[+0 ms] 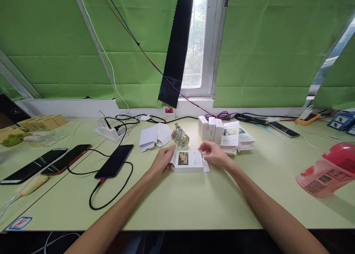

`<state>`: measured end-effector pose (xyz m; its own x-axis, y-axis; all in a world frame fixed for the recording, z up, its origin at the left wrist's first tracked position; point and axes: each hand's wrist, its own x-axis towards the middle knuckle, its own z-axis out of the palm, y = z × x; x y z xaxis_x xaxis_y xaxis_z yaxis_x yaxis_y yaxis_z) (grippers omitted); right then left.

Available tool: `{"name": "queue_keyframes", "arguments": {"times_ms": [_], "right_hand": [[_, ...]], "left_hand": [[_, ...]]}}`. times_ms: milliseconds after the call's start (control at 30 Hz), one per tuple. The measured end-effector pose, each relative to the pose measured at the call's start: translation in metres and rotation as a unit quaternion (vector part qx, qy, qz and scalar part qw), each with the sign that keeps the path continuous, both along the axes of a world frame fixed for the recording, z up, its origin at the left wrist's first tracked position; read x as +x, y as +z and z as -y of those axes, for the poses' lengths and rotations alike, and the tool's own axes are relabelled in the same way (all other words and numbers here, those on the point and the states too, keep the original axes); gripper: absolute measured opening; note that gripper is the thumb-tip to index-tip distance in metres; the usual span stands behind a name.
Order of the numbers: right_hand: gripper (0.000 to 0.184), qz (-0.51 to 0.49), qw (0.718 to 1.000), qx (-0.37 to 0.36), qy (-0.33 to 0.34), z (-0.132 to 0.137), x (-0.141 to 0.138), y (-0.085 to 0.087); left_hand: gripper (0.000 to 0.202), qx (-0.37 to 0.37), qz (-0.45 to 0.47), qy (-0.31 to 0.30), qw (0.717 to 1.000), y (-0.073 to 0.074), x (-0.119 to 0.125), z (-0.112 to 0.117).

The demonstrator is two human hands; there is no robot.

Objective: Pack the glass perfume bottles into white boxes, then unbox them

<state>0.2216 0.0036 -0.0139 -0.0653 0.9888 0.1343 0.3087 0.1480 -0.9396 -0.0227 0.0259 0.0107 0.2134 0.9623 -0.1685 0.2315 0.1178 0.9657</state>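
A small white carton point(189, 161) with a flower picture lies flat on the table in front of me, flaps out at both ends. My left hand point(163, 158) grips its left end by the flap. At the opposite end, my right hand point(213, 153) pinches near the right flap, thumb and fingers closed; what exactly lies between the fingertips is hidden. Just behind the carton stand several small glass bottles point(181, 138) with gold and silver caps. Beyond my right hand are upright white boxes point(211, 129) and flat, unfolded cartons point(230, 135).
Folded white papers point(155, 135) lie left of the bottles. Phones point(115, 161) with black cables and a power strip point(108, 132) occupy the left side. A red-and-pink plastic container point(327, 170) stands at right. Cables point(249, 117) run along the back wall.
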Motion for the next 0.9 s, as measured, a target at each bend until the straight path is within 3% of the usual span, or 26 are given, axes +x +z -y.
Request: {"name": "queue_keyframes", "arguments": {"times_ms": [200, 300, 433, 500, 733, 900], "right_hand": [[0.012, 0.087, 0.992, 0.094, -0.022, 0.003, -0.008, 0.008], [0.027, 0.132, 0.985, 0.113, 0.027, 0.01, -0.017, 0.013], [0.082, 0.255, 0.952, 0.099, 0.14, 0.021, -0.026, 0.012], [0.097, 0.295, 0.94, 0.084, 0.149, 0.023, -0.028, 0.01], [0.085, 0.307, 0.94, 0.072, 0.133, 0.023, -0.027, 0.012], [0.089, 0.301, 0.941, 0.066, 0.138, 0.022, -0.025, 0.013]], "left_hand": [[0.035, 0.009, 0.028, -0.094, 0.995, 0.011, -0.007, -0.002], [0.032, 0.024, 0.026, -0.119, 0.992, 0.01, -0.009, -0.003], [0.031, 0.042, -0.01, -0.14, 0.989, 0.007, -0.015, -0.005], [0.031, 0.036, -0.036, -0.152, 0.987, 0.008, -0.018, -0.005], [0.045, 0.035, -0.086, -0.179, 0.98, 0.01, -0.02, -0.005], [0.026, 0.051, -0.132, -0.181, 0.973, 0.01, -0.022, -0.006]]}}
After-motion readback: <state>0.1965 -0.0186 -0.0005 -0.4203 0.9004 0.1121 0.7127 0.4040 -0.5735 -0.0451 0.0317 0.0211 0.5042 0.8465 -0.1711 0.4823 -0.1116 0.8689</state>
